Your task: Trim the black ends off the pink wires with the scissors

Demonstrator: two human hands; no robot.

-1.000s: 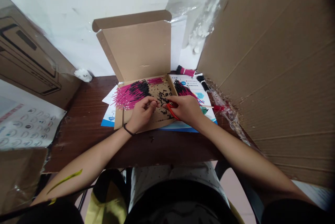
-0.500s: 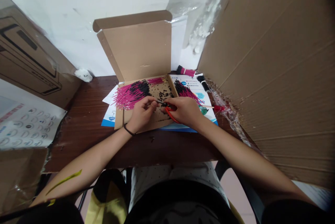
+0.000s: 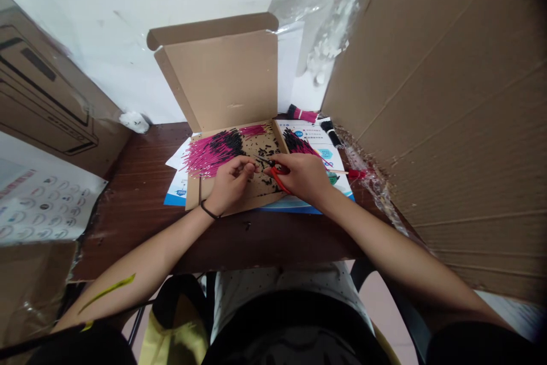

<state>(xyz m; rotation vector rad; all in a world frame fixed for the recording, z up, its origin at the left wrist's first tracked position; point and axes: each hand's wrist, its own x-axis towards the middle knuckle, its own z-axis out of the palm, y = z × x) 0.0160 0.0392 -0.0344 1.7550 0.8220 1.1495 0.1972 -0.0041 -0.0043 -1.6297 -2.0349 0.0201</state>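
Note:
My left hand (image 3: 231, 183) is closed in a pinch over the open cardboard box (image 3: 216, 80), holding a thin wire I can barely make out. My right hand (image 3: 303, 176) is closed round a red-handled cutting tool (image 3: 277, 174) whose tip points at the left hand's fingertips. A fan of pink and black wires (image 3: 213, 151) lies in the box to the left of my hands. Small black cut bits (image 3: 267, 151) litter the box floor. A second bunch of pink and black wires (image 3: 299, 146) lies on printed paper right of the box.
The box lid (image 3: 222, 77) stands upright behind the hands. A large cardboard sheet (image 3: 436, 103) walls off the right side. Another carton (image 3: 38, 97) stands at left. Printed sheets (image 3: 318, 137) and a red-tipped tool (image 3: 354, 173) lie on the brown table (image 3: 141, 194).
The hands stay together over the box with only small shifts; the tool's tip has moved slightly toward the left fingers. The view has tilted a little.

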